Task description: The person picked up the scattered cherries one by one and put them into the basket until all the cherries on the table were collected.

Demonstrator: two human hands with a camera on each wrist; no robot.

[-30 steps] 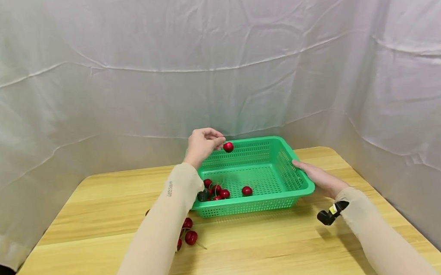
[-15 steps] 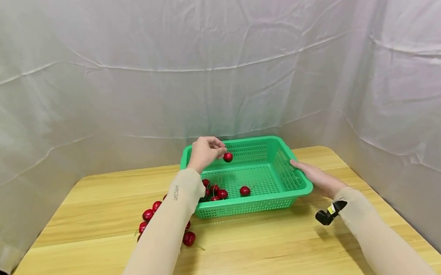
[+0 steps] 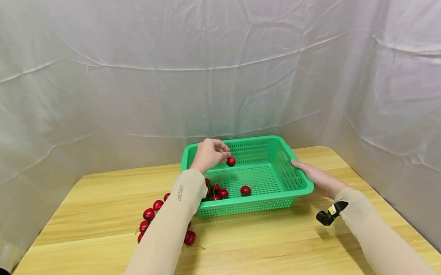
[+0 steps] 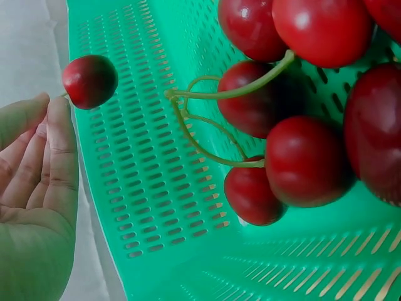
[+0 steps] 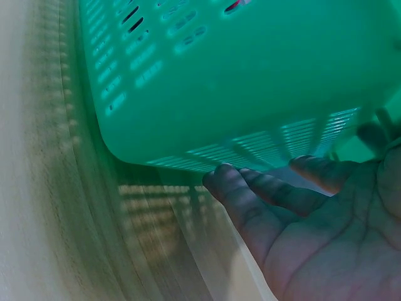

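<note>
My left hand [image 3: 208, 154] pinches the short stem of a red cherry [image 3: 231, 161] between thumb and fingertips. The cherry hangs over the left half of a green plastic basket [image 3: 245, 199] with slotted walls. Inside, several cherries [image 4: 307, 161] cluster at the near left corner, some joined by green stems, and a single cherry [image 3: 246, 190] lies apart on the floor. My right hand [image 3: 318, 177] holds the basket's right end, its thumb at the rim. In the right wrist view its fingers [image 5: 241, 200] reach along the outside of the basket wall.
Several loose cherries [image 3: 149, 214] lie on the wooden table [image 3: 253, 251] left of the basket, partly hidden by my left sleeve [image 3: 162, 237]. A pale fabric curtain [image 3: 217, 94] stands behind the table and along its sides.
My left hand has come down with the cherry, which hangs lower over the basket. More table cherries show beside the left sleeve. The right hand stays on the basket.
</note>
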